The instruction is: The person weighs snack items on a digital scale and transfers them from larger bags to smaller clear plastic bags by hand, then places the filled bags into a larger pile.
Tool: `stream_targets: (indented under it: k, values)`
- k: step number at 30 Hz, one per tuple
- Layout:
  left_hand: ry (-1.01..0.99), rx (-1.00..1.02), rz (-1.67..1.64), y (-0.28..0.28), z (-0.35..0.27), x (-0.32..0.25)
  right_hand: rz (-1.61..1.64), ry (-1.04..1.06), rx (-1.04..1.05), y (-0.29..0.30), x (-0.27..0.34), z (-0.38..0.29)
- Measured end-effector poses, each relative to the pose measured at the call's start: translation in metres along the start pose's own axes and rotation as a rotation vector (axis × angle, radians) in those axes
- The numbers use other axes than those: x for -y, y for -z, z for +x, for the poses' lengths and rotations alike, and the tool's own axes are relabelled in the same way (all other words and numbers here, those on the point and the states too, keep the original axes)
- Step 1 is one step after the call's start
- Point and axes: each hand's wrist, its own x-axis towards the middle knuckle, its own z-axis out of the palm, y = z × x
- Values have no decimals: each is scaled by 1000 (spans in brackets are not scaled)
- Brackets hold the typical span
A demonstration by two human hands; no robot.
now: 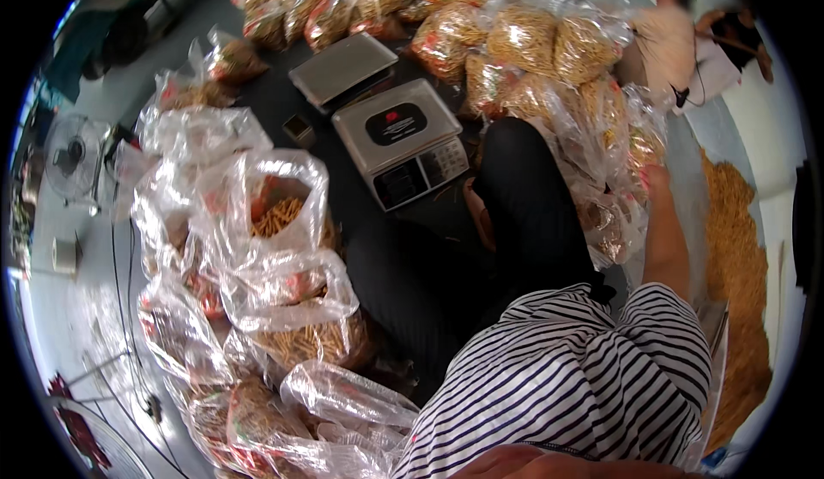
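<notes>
At the right, my right hand [655, 179] is against a clear plastic bag [646, 141] at the edge of the bag pile; the fingers are partly hidden, so their grip is unclear. My left hand is out of view. Before my bent legs stands a digital weighing scale [398, 125] with a steel pan. A second scale [344, 67] sits just behind it. To my left, an open clear bag [277, 218] holds brown stick-shaped pieces. Another open-mouthed bag [309, 340] of similar pieces stands nearer to me.
Filled bags [521, 38] are heaped beyond the scales and down the right. A small square tin [299, 131] stands left of the scale. A fan [76, 154] and cables [116, 279] are at far left. Loose brown material [734, 273] lies far right, with two people [666, 47] behind.
</notes>
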Motion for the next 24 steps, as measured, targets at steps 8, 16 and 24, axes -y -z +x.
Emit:
stream_targets:
  k: [8, 16, 24]
  values:
    - [-104, -127, -131, 108, 5, -84, 222, -146, -181, -31, -48, 13]
    - [-725, -463, -663, 302, 43, -189, 341, 173, 43, -113, 95, 113]
    - [-1267, 920, -814, 430, -462, -517, -187, 517, -531, -182, 306, 188]
